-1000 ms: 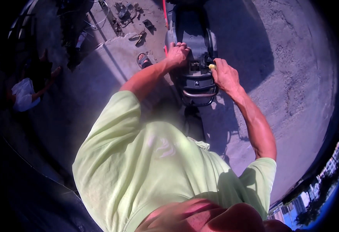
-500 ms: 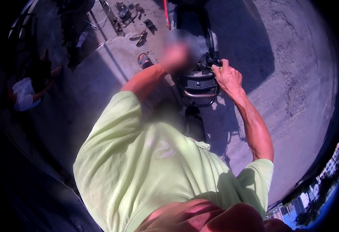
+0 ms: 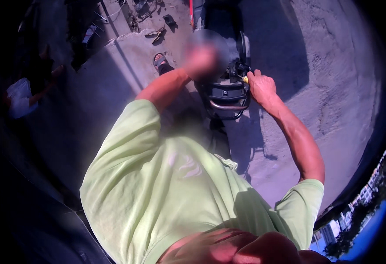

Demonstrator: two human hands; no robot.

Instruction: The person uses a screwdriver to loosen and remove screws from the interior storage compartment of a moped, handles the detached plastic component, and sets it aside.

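A dark scooter or motorbike (image 3: 223, 93) stands in front of me, its tail with a curved metal rail (image 3: 229, 106) toward me. Over its right side, my right hand (image 3: 262, 88) is closed around a tool with a yellow handle (image 3: 245, 79). The tool points left at dark fittings (image 3: 237, 70) on the machine; its tip is too small to make out. On the other side, my left hand (image 3: 200, 61) reaches over the machine's left edge. Blur covers its fingers, so whatever it touches or holds cannot be seen.
Beyond my left forearm is a sandalled foot (image 3: 159, 60). Farther off lie a pliers-like tool (image 3: 156, 35) and a small dark object (image 3: 170, 21). A red bar (image 3: 191, 13) stands beside the machine. At the far left is another person in a white top (image 3: 20, 94).
My right hand has turned and shifted slightly, so more of the yellow handle shows. The right elbow has swung outward. My left hand stays in nearly the same place.
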